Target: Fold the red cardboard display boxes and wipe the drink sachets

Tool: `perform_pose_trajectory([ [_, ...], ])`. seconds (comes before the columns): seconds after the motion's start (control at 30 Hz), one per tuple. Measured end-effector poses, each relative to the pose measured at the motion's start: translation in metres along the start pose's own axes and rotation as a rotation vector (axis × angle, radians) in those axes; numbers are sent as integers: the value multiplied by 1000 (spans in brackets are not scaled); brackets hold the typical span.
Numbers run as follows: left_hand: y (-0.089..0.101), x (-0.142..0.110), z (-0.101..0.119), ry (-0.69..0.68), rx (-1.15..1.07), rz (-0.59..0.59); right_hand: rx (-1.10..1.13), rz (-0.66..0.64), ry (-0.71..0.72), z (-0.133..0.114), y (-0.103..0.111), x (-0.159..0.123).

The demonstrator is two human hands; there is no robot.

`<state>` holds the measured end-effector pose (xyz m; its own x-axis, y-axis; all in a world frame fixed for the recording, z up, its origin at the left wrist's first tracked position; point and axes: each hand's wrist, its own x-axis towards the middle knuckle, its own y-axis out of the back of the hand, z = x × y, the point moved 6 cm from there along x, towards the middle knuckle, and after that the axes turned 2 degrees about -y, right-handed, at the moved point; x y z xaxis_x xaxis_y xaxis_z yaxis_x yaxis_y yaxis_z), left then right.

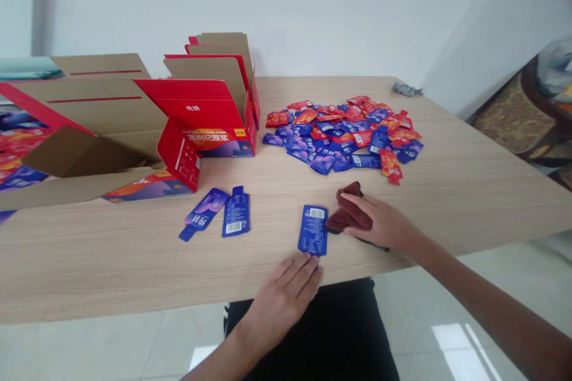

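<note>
On the table (pixel 438 190), the right hand (pixel 379 220) grips a brown cloth (pixel 351 214) near the front edge. Left of it, the left hand (pixel 286 292), fingers together and extended, presses a blue pouch (pixel 313 229) at that edge.

Left hand (pixel 286 294): fingertips on the lower end of a flat blue spouted pouch (pixel 313 230), printed side and barcode up. Right hand (pixel 379 220): grips a crumpled dark-red cloth (pixel 353 209) just beside it. Two more blue-and-purple pouches (pixel 236 212) to the left. Beyond, a heap of red and blue sachets (pixel 344 134) on the pale wood-grain tabletop (pixel 465 172). Open red cardboard boxes (pixel 214 110) at left.
</note>
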<state>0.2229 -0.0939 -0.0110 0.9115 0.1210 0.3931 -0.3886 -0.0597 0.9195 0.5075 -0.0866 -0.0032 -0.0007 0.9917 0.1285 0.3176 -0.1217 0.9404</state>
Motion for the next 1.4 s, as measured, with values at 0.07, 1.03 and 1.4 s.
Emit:
perform_pose_trajectory([
  [0.07, 1, -1, 2, -4, 8, 8, -28, 50, -25, -4, 8, 5],
  [1.03, -3, -11, 0, 31, -37, 103, -62, 260, 204, -106, 12, 37],
  [1.4, -2, -11, -2, 25, -53, 109, -145, 140, 230, -76, -25, 62],
])
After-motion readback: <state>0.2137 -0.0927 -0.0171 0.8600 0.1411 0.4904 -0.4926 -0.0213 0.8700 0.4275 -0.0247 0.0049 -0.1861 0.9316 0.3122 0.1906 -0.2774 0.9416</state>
